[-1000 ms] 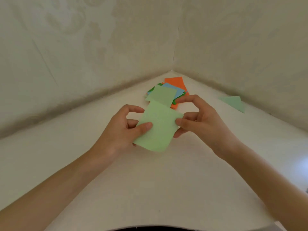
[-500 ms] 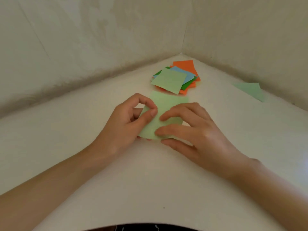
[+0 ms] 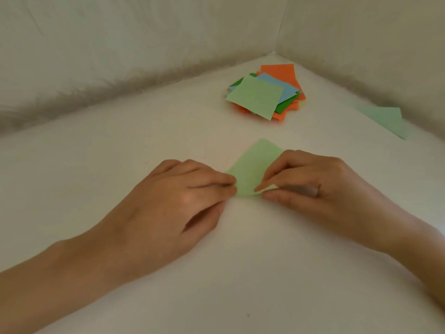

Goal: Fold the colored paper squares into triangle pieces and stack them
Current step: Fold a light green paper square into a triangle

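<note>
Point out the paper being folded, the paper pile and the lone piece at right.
paper being folded (image 3: 252,168): head view, bare middle.
paper pile (image 3: 255,97): head view, top green square.
lone piece (image 3: 385,119): head view, its middle.

1. The single camera, worn on the person's head, looks forward and down onto a white surface (image 3: 144,145).
2. It faces the corner (image 3: 277,51) where two walls (image 3: 120,32) meet, upper right.
3. It sits close: left hand (image 3: 178,201), right hand (image 3: 313,186) and the green paper square (image 3: 252,169) between them fill mid-frame.
</note>
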